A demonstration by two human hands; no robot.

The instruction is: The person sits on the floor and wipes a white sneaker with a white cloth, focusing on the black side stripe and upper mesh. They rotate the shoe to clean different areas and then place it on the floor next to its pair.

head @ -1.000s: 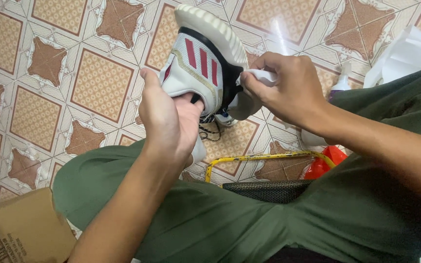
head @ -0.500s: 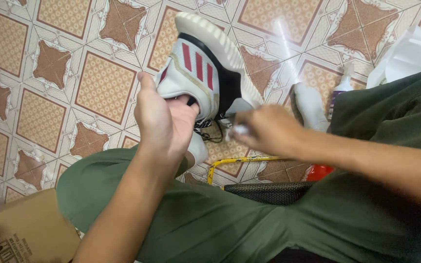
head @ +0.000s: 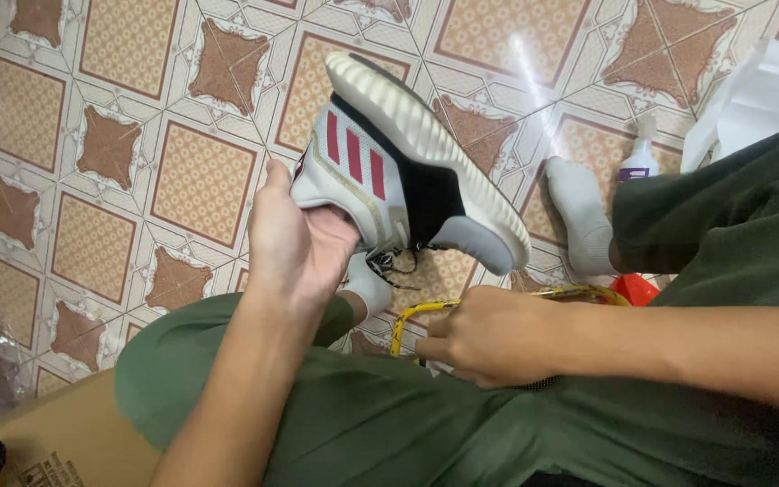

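- The left hand (head: 297, 242) grips a shoe (head: 398, 162) by its heel end, thumb up along the side and fingers tucked underneath, holding it off the floor with the toe pointing to 11 o'clock and the pale ribbed sole turned to 1 o'clock.
- The right hand (head: 489, 335) rests low on the lap at 5 o'clock from the shoe, curled into a loose fist; whether it pinches anything I cannot tell, since the fingers fold under.
- Just above that fist runs a yellow rim (head: 426, 311) of some basket-like thing, with a red object (head: 633, 289) showing behind it.
- The shoe's side shows red stripes on white with a black collar; dark laces (head: 394, 263) dangle loose below the opening, so lacing looks undone or unfinished.
- The white upper and sole look fairly clean, though how much wiping remains I cannot judge from this side alone.
- A socked foot (head: 579, 216) lies on the tiled floor (head: 92, 153) at 3 o'clock of the shoe, a small bottle (head: 640, 158) just past it.
- A cardboard box (head: 47, 442) sits at 7 o'clock, beside the green-trousered knee (head: 182, 370).
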